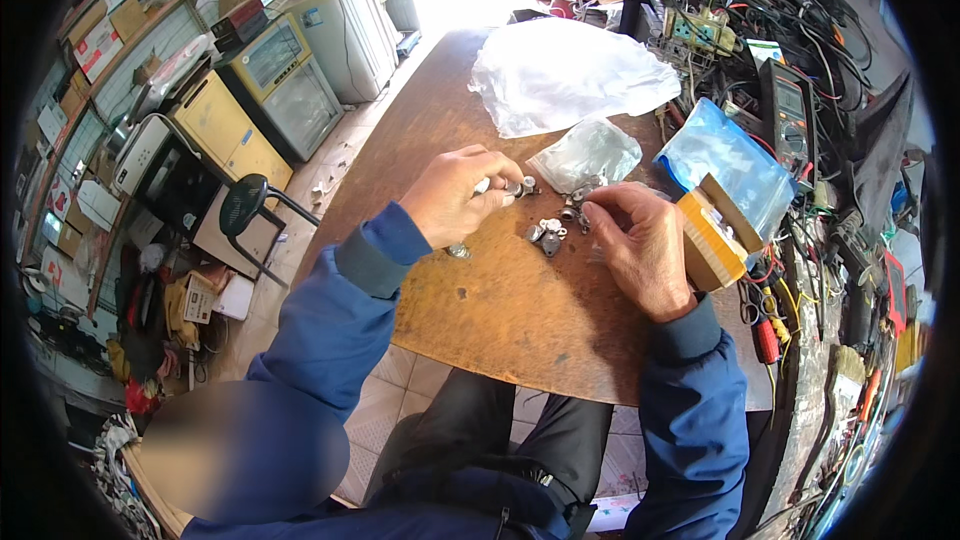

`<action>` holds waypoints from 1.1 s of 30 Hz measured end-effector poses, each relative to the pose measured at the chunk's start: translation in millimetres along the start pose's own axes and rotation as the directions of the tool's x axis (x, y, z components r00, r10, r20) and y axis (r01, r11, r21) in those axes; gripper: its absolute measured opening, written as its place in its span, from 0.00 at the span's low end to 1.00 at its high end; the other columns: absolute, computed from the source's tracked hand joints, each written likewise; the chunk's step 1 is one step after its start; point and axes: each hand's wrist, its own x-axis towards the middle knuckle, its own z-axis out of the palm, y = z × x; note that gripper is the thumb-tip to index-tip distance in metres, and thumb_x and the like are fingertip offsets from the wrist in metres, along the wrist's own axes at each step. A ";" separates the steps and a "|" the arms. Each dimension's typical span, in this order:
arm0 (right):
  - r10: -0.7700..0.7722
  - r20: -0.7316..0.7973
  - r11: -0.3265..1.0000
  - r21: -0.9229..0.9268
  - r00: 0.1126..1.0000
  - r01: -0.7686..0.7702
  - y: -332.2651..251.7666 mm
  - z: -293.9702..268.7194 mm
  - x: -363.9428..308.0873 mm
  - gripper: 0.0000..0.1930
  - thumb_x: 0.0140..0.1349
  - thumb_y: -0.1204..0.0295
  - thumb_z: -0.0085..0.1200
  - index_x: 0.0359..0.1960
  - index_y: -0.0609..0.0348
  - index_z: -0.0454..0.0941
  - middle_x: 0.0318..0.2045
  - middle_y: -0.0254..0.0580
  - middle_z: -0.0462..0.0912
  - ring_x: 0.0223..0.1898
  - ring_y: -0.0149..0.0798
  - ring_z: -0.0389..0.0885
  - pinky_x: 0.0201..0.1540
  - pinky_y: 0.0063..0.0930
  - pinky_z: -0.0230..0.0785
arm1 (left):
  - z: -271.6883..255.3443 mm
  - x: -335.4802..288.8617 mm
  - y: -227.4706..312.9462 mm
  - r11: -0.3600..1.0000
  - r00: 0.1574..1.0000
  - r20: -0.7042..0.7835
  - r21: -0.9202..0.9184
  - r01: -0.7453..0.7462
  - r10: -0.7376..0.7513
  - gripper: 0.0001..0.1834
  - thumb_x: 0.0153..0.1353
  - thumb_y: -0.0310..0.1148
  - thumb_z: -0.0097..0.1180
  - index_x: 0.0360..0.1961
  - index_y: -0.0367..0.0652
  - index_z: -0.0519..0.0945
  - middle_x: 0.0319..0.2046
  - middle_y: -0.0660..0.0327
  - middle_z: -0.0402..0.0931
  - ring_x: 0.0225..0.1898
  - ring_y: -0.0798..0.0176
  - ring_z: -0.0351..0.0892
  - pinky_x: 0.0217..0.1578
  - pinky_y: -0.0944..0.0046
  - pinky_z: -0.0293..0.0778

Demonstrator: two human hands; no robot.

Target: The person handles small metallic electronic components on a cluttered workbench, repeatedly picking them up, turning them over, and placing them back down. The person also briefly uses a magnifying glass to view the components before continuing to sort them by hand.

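My left hand (455, 195) is over the middle of the brown table (480, 305), its thumb and fingers closed round small silvery metal parts (513, 190). Opposite it, my right hand (645, 245) is bent in a pinch, with the fingertips at a cluster of small metal pieces; whatever lies between them is too small to name. Between the hands, a loose pile of round metal parts (548, 236) and small white rings rests on the tabletop. One more small shiny piece (458, 251) lies below my left hand. Just beyond is a clear plastic bag (588, 155).
A large white plastic sheet (570, 70) covers the table's far part. Right of my right hand are an open yellow cardboard box (712, 240) and a blue plastic bag (715, 155). A multimeter (788, 110), cables and tools crowd the right edge. A dark stool (250, 210) stands left.
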 end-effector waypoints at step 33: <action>0.191 0.311 0.624 0.693 0.931 -0.360 8.4 15.9 -1.5 0.04 0.69 0.79 0.56 0.40 0.68 0.80 0.31 0.36 0.84 0.29 0.26 0.81 0.33 0.21 0.76 | 10.0 1.8 35.4 0.915 0.996 0.074 -0.395 0.082 -0.058 0.13 0.67 0.29 0.62 0.50 0.38 0.84 0.31 0.67 0.82 0.26 0.80 0.73 0.25 0.76 0.67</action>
